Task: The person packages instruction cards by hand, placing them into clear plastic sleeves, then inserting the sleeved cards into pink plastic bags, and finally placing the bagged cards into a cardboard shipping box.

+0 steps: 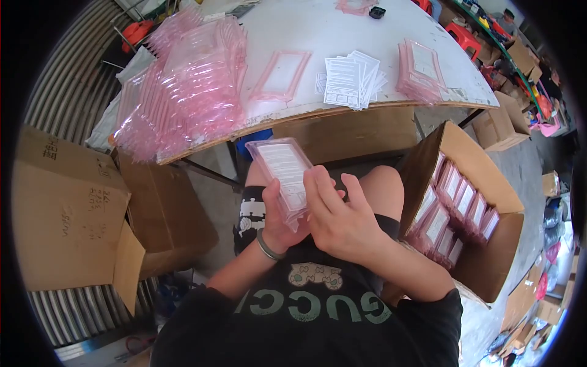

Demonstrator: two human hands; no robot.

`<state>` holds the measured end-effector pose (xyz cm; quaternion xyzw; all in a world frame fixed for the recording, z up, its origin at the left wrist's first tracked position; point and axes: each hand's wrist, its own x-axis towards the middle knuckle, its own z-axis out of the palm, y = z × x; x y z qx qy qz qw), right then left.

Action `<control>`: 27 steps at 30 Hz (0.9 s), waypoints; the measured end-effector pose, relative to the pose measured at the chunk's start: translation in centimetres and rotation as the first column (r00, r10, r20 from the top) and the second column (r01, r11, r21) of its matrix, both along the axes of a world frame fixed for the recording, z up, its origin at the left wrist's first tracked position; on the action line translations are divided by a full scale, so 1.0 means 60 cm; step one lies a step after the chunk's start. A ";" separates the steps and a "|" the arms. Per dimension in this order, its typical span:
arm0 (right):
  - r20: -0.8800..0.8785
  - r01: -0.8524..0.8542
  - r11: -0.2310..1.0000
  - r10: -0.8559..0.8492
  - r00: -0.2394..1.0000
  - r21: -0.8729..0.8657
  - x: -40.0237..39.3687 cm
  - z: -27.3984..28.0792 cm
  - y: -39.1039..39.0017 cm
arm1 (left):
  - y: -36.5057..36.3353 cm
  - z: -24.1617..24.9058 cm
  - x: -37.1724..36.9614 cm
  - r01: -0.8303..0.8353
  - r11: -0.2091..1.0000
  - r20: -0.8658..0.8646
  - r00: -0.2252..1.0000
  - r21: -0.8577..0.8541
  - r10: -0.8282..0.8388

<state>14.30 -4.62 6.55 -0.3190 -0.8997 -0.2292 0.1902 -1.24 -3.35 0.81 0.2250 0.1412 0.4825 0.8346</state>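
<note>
Above my lap, a clear pink-tinted plastic package (264, 160) is held at a tilt, a white printed sheet (286, 168) showing through its face. My left hand (278, 223) grips it from the lower left, the thumb along its edge and the other fingers mostly hidden behind. At the lower right edge, my right hand (342, 214) has its fingers bent against the package; part of the grip is hidden. Ahead on the white table (318, 24) lie a fanned stack of printed sheets (348, 79) and a flat pink package (281, 76).
A large pile of pink packages (195, 79) reaches the table's left front edge, with a smaller stack (422, 67) at the right. An open carton (489, 171) beside my right leg holds several packages with sheets. More cardboard boxes (73, 208) stand at left.
</note>
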 end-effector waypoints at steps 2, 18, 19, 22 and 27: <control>-0.033 -0.004 1.000 0.004 0.999 -0.002 0.003 -0.010 0.003 | 0.002 -0.024 -0.006 0.025 1.000 0.057 0.998 0.016 -0.026; -0.438 -0.914 0.354 -0.866 -0.242 -0.195 0.108 -0.099 -0.035 | 0.006 0.003 0.018 0.522 0.840 -0.052 0.844 -0.148 -0.534; -0.458 -0.815 0.509 -0.816 -0.354 -0.277 0.131 -0.098 -0.046 | 0.027 -0.078 -0.016 0.495 0.859 -0.282 0.812 -0.133 -0.511; -0.543 -0.523 0.790 -0.605 -0.583 -0.319 0.287 -0.125 -0.049 | 0.067 0.002 0.027 0.395 0.884 -0.838 0.546 0.251 -0.006; -0.533 0.205 0.563 -0.513 -0.673 -0.801 0.643 -0.366 -0.103 | 0.227 0.030 0.013 0.235 0.483 -0.515 0.094 0.843 0.852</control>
